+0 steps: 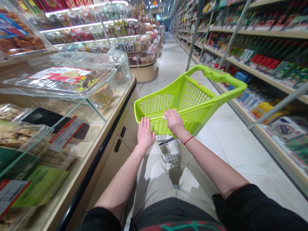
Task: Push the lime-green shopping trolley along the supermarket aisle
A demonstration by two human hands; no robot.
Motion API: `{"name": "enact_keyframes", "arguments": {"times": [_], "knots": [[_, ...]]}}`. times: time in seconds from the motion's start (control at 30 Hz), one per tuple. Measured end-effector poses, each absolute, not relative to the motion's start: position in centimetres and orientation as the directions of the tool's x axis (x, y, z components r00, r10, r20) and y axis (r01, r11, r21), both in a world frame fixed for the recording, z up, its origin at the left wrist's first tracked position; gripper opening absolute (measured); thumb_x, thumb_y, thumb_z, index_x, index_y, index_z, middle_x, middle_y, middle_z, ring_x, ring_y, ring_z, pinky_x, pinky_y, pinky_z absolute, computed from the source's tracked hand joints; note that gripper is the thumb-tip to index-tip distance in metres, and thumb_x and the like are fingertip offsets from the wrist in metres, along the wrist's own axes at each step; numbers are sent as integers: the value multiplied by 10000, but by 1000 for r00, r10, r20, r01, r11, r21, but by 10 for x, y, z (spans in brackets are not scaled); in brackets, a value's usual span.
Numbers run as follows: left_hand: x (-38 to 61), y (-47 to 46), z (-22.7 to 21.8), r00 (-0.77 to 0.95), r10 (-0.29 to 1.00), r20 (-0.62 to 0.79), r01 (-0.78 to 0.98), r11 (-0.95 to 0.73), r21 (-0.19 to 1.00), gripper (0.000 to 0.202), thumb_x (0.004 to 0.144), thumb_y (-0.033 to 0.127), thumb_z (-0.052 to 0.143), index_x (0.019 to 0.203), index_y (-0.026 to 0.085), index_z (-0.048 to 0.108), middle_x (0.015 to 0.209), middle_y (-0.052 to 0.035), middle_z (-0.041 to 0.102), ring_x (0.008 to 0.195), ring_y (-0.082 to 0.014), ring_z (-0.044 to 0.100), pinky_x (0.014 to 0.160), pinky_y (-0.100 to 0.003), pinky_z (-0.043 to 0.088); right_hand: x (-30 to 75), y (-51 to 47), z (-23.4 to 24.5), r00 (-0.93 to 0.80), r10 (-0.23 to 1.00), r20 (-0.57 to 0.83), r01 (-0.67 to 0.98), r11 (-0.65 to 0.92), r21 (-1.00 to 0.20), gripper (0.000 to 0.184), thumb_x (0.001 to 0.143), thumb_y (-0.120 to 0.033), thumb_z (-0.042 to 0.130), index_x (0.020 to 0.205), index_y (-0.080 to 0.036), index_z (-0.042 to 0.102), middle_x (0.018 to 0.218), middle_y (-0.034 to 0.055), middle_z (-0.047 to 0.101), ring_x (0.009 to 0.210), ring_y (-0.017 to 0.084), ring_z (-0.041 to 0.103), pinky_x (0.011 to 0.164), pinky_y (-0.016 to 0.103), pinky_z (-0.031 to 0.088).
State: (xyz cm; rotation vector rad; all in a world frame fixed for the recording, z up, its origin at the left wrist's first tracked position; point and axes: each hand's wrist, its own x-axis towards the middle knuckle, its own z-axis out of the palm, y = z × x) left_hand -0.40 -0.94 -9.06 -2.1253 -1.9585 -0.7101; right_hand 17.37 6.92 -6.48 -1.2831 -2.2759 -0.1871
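A lime-green plastic shopping cart (157, 97) with perforated walls stands turned sideways before me, and nothing shows inside its basket. My left hand (145, 134) is closed over the near rim at the basket's left end. Farther right along that rim, my right hand (174, 121) is closed over the edge, with a red cord on the wrist. A small whitish bit shows by its fingertips; I cannot tell what it is. The cart's handle (225, 78) points to the right, away from both hands.
At left runs a display counter (110, 123) with a dark bumper rail, holding packaged foods behind glass. Stocked shelves (278, 74) line the right side, with slanted grey metal bars before them. A tiled aisle (167, 54) stretches ahead past tiered displays (143, 67).
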Motion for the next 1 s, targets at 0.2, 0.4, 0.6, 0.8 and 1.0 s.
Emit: {"name": "enact_keyframes", "arguments": {"times": [0.2,0.4,0.6,0.8,1.0], "knots": [[-5,-9,-91,42,888,458,973,-140,182,819,793,207,571,1534,39,265,1608,-228,326,1534,-341,224,1251,-534,231,135,52,-57,-407,802,438,835,520,-177,454,963,-72,371,1372,-56,567,1376,236,598,1292,278,551,1186,461,319],[-7,-8,-93,62,889,453,971,-159,179,837,805,222,551,1551,30,222,1608,-229,326,1537,-332,218,1257,-531,215,101,39,-55,-499,753,428,765,615,-191,440,984,-112,387,1384,-90,569,1431,203,573,1349,252,515,1193,442,321],[-6,-8,-92,45,883,467,972,-147,184,787,793,196,583,1505,-1,308,1590,-249,346,1525,-346,250,1260,-513,223,145,55,-55,-454,801,390,825,544,-157,478,949,-64,388,1390,-70,575,1440,193,572,1364,255,501,1215,429,275],[-4,-9,-92,31,875,483,968,-146,202,777,795,191,595,1498,6,321,1585,-247,357,1519,-349,266,1260,-510,230,209,75,-51,-255,839,480,922,361,-141,428,959,-107,394,1307,-78,642,1405,190,589,1350,303,473,1204,495,262],[-2,-8,-93,12,870,492,965,-140,223,781,790,205,605,1489,-8,328,1573,-255,371,1516,-360,268,1263,-514,223,183,64,-56,-184,835,518,937,308,-164,422,990,-126,343,1289,-53,632,1266,217,639,1216,288,546,1188,488,282]]}}
